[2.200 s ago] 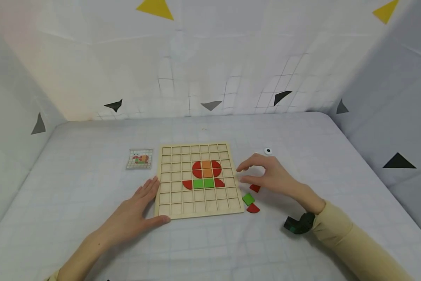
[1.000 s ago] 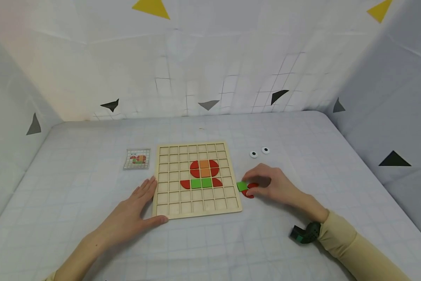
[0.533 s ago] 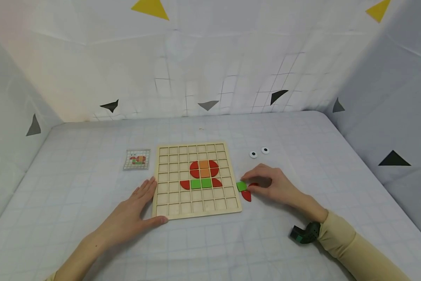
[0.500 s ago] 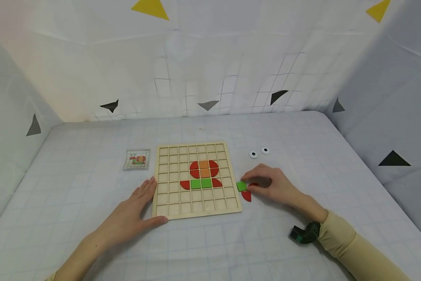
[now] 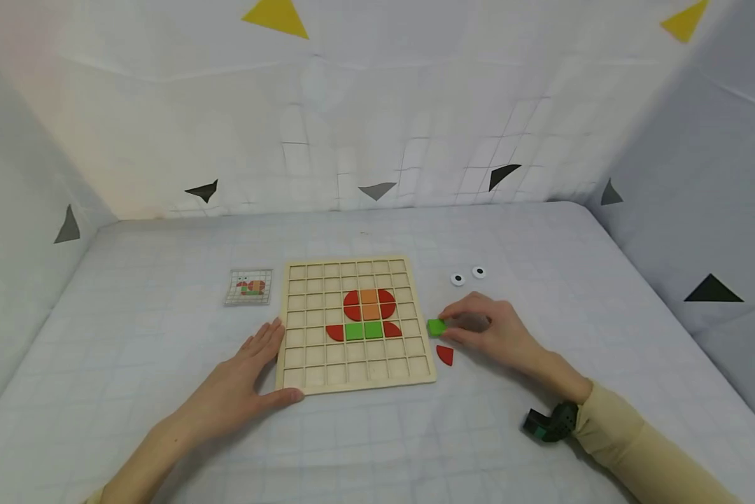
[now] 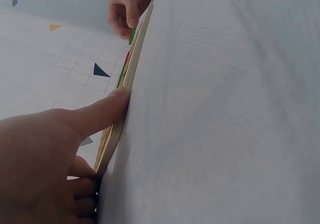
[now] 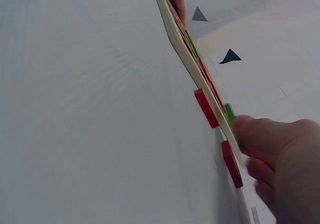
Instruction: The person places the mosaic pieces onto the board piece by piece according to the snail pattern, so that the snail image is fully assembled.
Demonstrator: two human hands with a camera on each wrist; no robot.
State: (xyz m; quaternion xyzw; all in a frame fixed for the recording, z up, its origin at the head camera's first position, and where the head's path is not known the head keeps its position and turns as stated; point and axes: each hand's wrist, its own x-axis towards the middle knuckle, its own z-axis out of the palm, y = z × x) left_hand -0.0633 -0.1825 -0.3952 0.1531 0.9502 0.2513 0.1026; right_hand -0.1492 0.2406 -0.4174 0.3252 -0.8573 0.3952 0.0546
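Observation:
In the head view, my left hand rests at the lower left corner of a wooden grid board, fingers along its left side and thumb on the front edge. My right hand pinches a green square tile just right of the board, between thumb and fingers. A red quarter-round tile lies below it. The right wrist view shows another red tile under the hand. On the board sit red quarter-rounds, orange squares and green squares.
Two white eye discs lie on the table beyond my right hand. A small pattern card showing a coloured figure on a grid lies left of the board. White cloth walls stand around the table.
My right hand came down to the loose tiles and took hold of the green square, which has come away from the red tile beside it. My left hand stayed on the board.

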